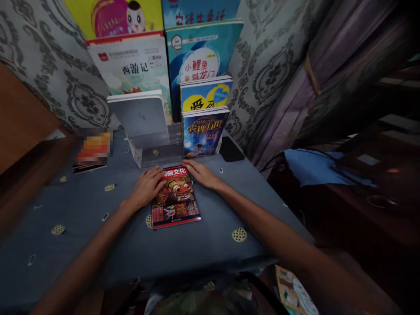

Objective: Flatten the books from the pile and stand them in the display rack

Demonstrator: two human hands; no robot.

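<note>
On the table (210,249), toward its back edge, the rack (147,153) already carries several books (134,57). The red book (179,188) lies closed outside it, nearer the front edge, seemingly not yet lifted. The left hand (146,186) rests open over its left side; the right hand (201,173), also open, at its upper right corner.
</note>
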